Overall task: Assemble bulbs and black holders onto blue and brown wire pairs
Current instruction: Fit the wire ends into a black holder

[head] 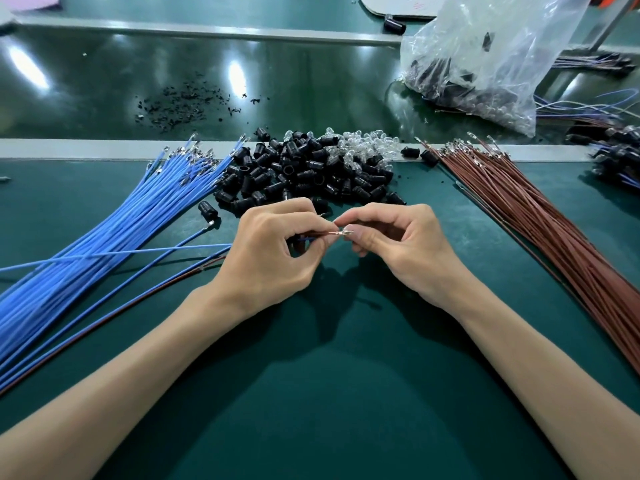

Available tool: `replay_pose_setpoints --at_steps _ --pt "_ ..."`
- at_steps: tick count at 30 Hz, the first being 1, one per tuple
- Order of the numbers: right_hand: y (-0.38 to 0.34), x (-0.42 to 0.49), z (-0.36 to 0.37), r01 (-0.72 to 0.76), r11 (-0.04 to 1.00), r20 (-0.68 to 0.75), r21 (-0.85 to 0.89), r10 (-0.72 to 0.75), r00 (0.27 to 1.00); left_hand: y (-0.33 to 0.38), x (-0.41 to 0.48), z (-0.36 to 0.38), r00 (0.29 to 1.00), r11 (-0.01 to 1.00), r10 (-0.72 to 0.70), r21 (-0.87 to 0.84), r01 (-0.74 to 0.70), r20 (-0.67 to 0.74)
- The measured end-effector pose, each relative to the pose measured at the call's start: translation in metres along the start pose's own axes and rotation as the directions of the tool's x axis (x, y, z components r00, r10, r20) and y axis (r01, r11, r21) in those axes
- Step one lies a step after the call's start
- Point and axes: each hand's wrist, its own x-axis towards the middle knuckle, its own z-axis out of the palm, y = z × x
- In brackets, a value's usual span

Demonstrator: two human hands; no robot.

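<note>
My left hand (273, 251) pinches the ends of a brown wire (104, 315) and a blue wire (145, 275), which trail off to the lower left. The brown wire's metal terminal (337, 233) sticks out toward my right hand (405, 247), whose fingertips pinch something small at the terminal's tip; what it is I cannot make out. Behind my hands lies a heap of black holders (298, 174) with clear bulbs (360, 147) mixed in at its far right. A bundle of blue wires (104, 233) fans out on the left, and brown wires (540, 216) on the right.
A clear plastic bag (485, 57) with dark parts and bulbs sits at the back right. Finished wire assemblies (616, 157) are piled at the far right edge. Black debris (183, 105) is scattered on the glossy belt behind the green mat (346, 393).
</note>
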Motion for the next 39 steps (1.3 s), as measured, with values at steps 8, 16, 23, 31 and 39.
replay_pose_setpoints --at_steps 8,16,23,31,39 --pt "0.003 0.000 0.004 0.234 0.935 -0.052 -0.267 -0.256 0.965 0.001 0.002 0.000 0.999 0.996 -0.048 -0.072 0.048 0.009" --pt "0.008 0.004 0.005 0.143 0.973 -0.113 -0.180 -0.164 0.980 0.003 0.004 0.001 0.977 0.955 -0.212 -0.209 0.211 0.016" --pt "0.007 0.001 0.007 0.133 0.990 -0.124 -0.041 -0.137 0.983 0.004 0.004 0.000 0.987 0.976 -0.157 -0.157 0.149 -0.040" --pt "0.005 0.000 0.007 0.167 0.986 -0.178 -0.013 -0.167 0.970 0.010 0.007 -0.001 0.972 0.943 -0.221 -0.274 0.192 -0.080" --pt "0.002 -0.002 0.010 0.234 0.963 -0.235 -0.132 -0.260 0.937 0.011 0.006 0.005 0.940 0.868 -0.335 -0.409 0.281 -0.067"
